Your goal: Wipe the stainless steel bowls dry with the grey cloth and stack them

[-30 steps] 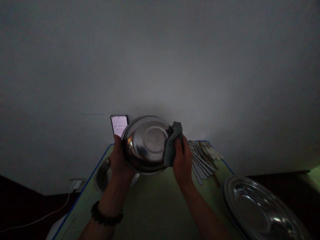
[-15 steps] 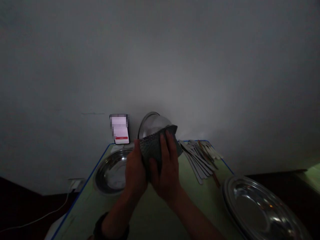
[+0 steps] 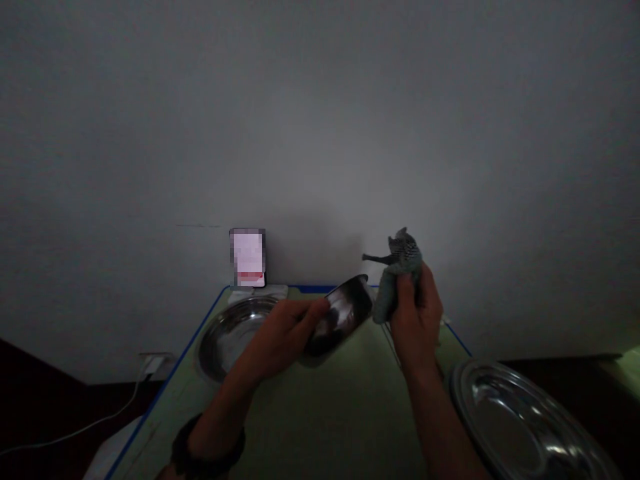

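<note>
My left hand (image 3: 295, 327) is closed on the rim of a shiny steel bowl (image 3: 343, 317), which is tilted on its side above the table. A bunched grey-green cloth (image 3: 395, 287) with a checked patch is gripped in my right hand (image 3: 417, 313), thumb pressed over it. One thin corner of the cloth sticks out leftward, close to the bowl but apart from it. Behind my left forearm, a wide steel basin (image 3: 220, 340) rests on the table. Most of the flatware beyond my right hand is hidden; only thin pale strips show.
A phone (image 3: 250, 257) with a lit screen stands against the wall at the table's back edge. Large oval steel trays (image 3: 500, 380) are stacked at the right. A white cable (image 3: 100, 421) runs from a wall plug at the left. The green table (image 3: 330, 427) has blue edging.
My hands have moved apart. The right one has carried the cloth up and to the right. The bowl has come down from in front of the wall and shows tilted in my left hand.
</note>
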`<move>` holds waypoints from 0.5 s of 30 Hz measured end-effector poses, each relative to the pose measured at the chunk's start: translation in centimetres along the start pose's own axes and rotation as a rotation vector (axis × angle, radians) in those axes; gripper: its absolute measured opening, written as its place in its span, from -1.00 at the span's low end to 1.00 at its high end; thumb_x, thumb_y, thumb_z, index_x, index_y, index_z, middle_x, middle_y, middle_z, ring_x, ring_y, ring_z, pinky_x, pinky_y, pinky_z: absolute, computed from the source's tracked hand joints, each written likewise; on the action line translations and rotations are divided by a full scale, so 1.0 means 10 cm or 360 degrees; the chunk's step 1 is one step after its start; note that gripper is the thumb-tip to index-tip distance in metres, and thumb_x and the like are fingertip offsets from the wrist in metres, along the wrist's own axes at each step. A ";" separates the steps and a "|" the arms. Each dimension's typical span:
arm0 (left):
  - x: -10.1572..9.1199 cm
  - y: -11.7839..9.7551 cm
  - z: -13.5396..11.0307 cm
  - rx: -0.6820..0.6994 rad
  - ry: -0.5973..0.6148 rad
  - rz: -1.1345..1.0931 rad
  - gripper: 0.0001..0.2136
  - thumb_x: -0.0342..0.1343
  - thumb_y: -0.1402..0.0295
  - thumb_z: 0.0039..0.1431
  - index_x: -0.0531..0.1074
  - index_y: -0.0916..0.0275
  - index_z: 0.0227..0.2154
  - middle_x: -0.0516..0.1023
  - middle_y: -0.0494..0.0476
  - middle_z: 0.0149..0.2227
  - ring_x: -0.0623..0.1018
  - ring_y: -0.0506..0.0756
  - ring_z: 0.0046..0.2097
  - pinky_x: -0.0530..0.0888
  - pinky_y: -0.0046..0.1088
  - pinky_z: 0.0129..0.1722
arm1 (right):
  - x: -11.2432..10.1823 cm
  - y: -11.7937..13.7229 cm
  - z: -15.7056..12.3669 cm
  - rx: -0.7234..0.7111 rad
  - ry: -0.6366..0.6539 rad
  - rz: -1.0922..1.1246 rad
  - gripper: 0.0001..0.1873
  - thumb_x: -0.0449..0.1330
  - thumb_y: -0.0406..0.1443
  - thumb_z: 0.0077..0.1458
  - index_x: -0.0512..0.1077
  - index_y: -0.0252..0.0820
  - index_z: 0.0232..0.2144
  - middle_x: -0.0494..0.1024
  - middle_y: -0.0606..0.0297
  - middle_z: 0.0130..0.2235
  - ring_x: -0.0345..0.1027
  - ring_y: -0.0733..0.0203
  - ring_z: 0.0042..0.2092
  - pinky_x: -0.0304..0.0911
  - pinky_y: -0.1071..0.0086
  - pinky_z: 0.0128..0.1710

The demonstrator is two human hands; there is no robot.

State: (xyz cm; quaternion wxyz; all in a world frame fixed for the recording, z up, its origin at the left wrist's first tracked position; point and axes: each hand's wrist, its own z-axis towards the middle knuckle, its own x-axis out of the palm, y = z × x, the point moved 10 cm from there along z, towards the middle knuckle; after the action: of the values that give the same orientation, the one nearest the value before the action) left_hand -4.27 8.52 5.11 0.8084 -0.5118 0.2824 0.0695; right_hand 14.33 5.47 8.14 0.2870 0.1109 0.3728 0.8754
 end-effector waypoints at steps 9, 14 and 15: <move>-0.21 -0.09 -0.05 0.0268 -0.0025 -0.0263 -0.55 0.04 0.22 0.14 0.16 0.23 -0.80 0.10 -0.08 -0.73 0.11 -0.08 -0.64 0.07 -0.53 -0.64 | 0.45 -0.05 -0.09 0.0208 0.0973 0.0077 -0.67 0.14 -0.07 0.16 0.48 -0.17 -0.48 0.42 0.41 -0.55 0.26 0.31 -0.48 0.15 0.45 -0.49; -0.47 0.47 -0.09 -0.0180 -0.0500 -0.1009 -0.51 0.35 -0.03 -0.24 0.31 0.24 -0.83 0.21 -0.05 -0.79 0.15 -0.10 -0.71 0.05 -0.57 -0.74 | 0.36 -0.43 -0.03 0.0526 0.0811 0.0382 -0.58 0.23 0.06 0.03 0.57 -0.18 -0.40 0.52 0.36 -0.49 0.34 0.24 -0.42 0.22 0.43 -0.44; -0.50 0.53 -0.10 -0.0227 -0.0605 -0.1083 -0.52 0.36 -0.08 -0.30 0.36 0.23 -0.79 0.26 -0.05 -0.77 0.19 -0.10 -0.70 0.11 -0.58 -0.74 | 0.38 -0.50 -0.03 0.0571 0.0748 0.0469 -0.55 0.22 0.08 0.03 0.58 -0.17 -0.33 0.57 0.33 -0.43 0.39 0.19 -0.36 0.27 0.39 -0.38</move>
State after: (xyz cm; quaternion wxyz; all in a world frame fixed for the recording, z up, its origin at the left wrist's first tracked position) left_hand -10.96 11.03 3.31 0.7855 -0.6091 -0.0635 -0.0894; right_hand 13.24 10.25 4.30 0.0393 0.0074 0.5569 0.8296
